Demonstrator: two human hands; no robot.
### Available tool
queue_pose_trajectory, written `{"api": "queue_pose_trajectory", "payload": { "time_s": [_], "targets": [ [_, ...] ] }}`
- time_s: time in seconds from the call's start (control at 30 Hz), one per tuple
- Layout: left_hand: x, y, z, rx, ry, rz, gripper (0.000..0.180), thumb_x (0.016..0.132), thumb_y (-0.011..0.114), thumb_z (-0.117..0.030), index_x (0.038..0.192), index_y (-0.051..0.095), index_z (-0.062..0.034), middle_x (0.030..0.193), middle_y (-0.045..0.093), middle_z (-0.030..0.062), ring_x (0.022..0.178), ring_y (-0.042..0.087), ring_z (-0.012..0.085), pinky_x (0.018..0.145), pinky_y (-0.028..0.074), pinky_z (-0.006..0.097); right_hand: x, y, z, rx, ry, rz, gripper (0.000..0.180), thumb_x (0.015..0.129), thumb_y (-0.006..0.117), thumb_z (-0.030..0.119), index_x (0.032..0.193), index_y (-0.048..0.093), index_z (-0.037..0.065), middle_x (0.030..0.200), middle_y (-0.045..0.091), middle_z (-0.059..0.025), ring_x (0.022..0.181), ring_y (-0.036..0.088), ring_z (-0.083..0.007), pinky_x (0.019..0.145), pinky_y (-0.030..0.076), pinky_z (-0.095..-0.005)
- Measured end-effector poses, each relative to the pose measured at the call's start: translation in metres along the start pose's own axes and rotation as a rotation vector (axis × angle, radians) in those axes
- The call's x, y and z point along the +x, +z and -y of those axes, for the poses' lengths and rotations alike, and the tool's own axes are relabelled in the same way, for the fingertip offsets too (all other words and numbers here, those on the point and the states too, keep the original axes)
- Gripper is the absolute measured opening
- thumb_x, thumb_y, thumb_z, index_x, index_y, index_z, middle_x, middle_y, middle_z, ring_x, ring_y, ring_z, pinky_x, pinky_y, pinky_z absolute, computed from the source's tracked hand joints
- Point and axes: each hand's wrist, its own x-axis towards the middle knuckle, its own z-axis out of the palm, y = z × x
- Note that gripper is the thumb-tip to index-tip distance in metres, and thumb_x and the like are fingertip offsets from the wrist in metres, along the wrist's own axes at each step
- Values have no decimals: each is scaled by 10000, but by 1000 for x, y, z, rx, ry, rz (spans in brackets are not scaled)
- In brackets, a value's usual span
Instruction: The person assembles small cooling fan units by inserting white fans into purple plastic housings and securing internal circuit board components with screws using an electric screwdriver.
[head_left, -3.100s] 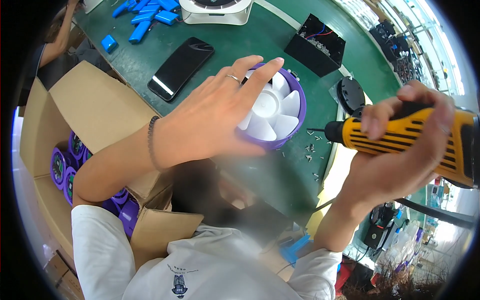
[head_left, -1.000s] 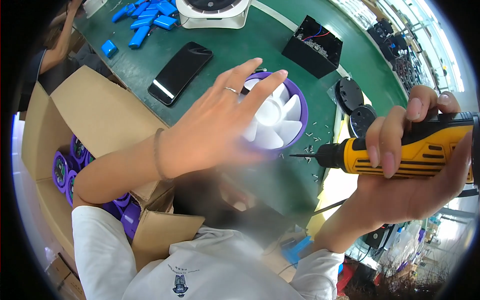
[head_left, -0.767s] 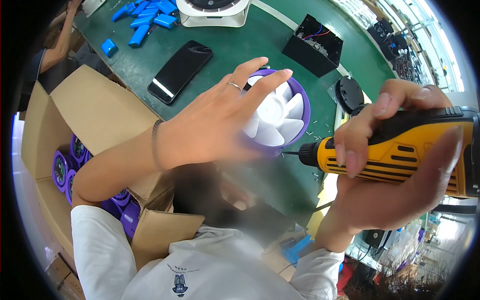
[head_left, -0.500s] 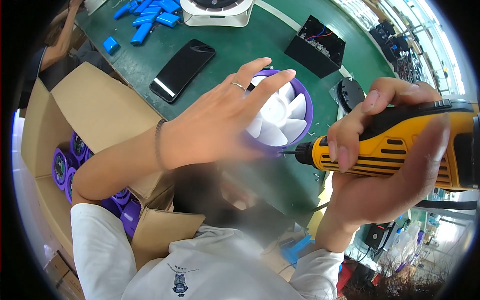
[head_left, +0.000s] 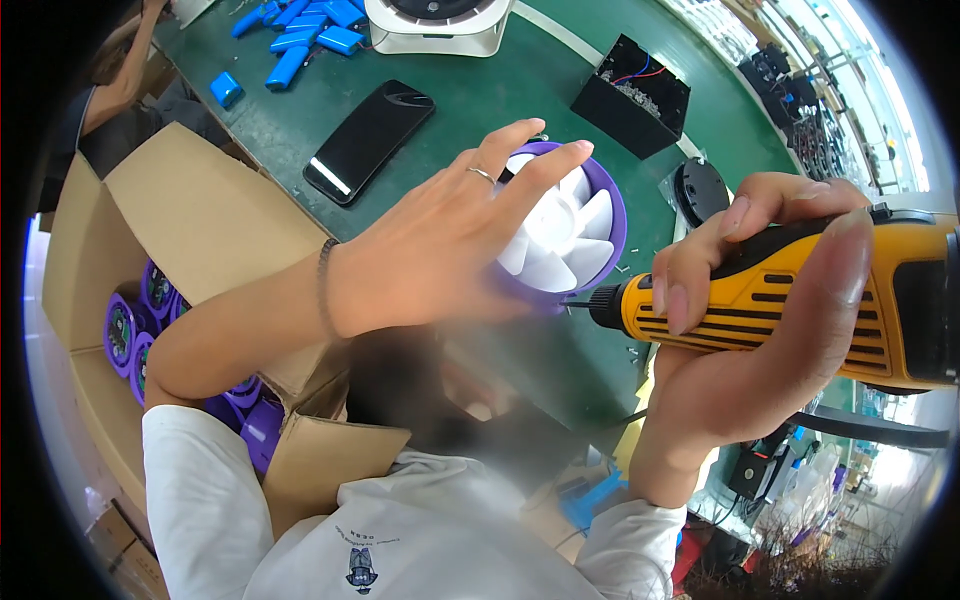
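A fan with white blades in a purple round housing [head_left: 597,213] sits on the green table. My left hand [head_left: 425,245] reaches across it and grips the housing, with fingertips at the far rim and its near side blurred. In my right hand [head_left: 735,385] is a yellow and black electric screwdriver [head_left: 745,305], held almost level with its nose pointing left. Its thin bit meets the lower right edge of the purple housing. Whether a screw sits under the tip is too small to tell.
On my left an open cardboard box [head_left: 200,215] holds several purple fan units [head_left: 262,432]. A black phone [head_left: 368,142], blue battery packs [head_left: 290,68], a white device [head_left: 440,35], a black tray of screws [head_left: 632,97] and a black disc [head_left: 700,190] lie around. Loose screws dot the table.
My right thumb and fingers have shifted slightly on the screwdriver, and its rear end has dipped a little. The bit stays at the housing edge; my left hand has barely moved.
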Motion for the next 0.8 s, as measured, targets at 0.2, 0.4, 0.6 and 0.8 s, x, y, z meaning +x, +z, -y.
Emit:
{"api": "queue_pose_trajectory", "payload": {
  "time_s": [0.2,0.4,0.6,0.8],
  "targets": [
    [0,0,-1,20,22,-10,1159,588,898,-191,1539,245,-76,1496,324,213,1407,316,436,1108,391,471,-2,3,-1,-23,-4,-56,379,1008,517,383,1074,488,11,866,542,-128,424,489,-128,427,417,-267],
    [2,2,0,14,18,1,1135,616,888,-220,1537,245,-60,1500,337,205,1420,304,429,1122,377,471,-6,-1,0,-61,-7,-107,352,997,546,350,1061,492,8,856,550,-129,425,493,-127,425,418,-263],
    [2,2,0,2,3,6,1145,615,891,-236,1541,238,-72,1498,325,215,1411,309,439,1115,384,468,-10,0,-2,-78,-17,-151,326,985,575,316,1049,496,6,846,557,-130,426,498,-126,423,418,-258],
    [-2,1,-1,12,-11,-8,1159,603,893,-225,1544,231,-90,1477,317,250,1382,338,456,1099,397,470,1,-2,-7,-143,-77,-191,303,970,608,277,1036,502,1,845,565,-131,430,506,-123,423,417,-248]
  ]
}}
